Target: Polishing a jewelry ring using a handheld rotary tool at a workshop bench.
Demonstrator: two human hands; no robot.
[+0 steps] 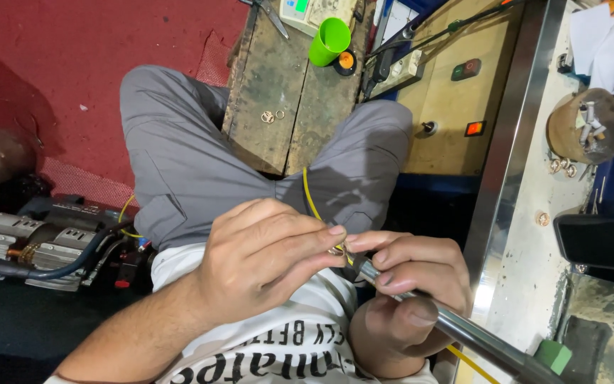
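Both hands meet over the lap on a steel rod and a small ring.

Right hand [399,291] is clamped round the rod [463,331], thumb along the shaft; left hand [264,256] has its grip pinched together on the ring [337,249] at the rod's tip, a yellow wire [310,195] running up from there. Judged: the ring is light, small and easily dropped, best held by its rim between fingertips; the rod is stiff, smooth, likely slippery, best taken mid-shaft. Beyond the knees stands a worn wooden table [264,92] with two more rings [273,116] and a green cup [330,40].
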